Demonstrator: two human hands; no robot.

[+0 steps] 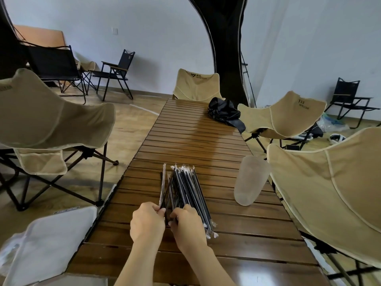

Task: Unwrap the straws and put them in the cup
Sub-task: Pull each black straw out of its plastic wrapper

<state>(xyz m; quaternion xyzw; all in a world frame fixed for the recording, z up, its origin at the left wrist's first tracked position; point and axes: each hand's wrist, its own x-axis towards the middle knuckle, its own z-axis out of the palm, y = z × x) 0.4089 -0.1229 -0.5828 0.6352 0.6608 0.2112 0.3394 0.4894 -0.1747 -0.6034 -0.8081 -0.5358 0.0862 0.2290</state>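
Note:
A pile of black straws in clear wrappers (186, 189) lies on the slatted wooden table (206, 141), fanned out away from me. My left hand (147, 220) pinches the near end of one wrapped straw (162, 185) at the pile's left side. My right hand (186, 226) grips the near ends of the straws beside it. A frosted translucent cup (250, 180) stands on the table to the right of the pile, apart from both hands.
A black bag (225, 112) sits at the table's far right. Beige folding chairs (329, 188) crowd both sides and the far end. A white cushion (47, 244) lies at my lower left. Black chairs stand by the wall.

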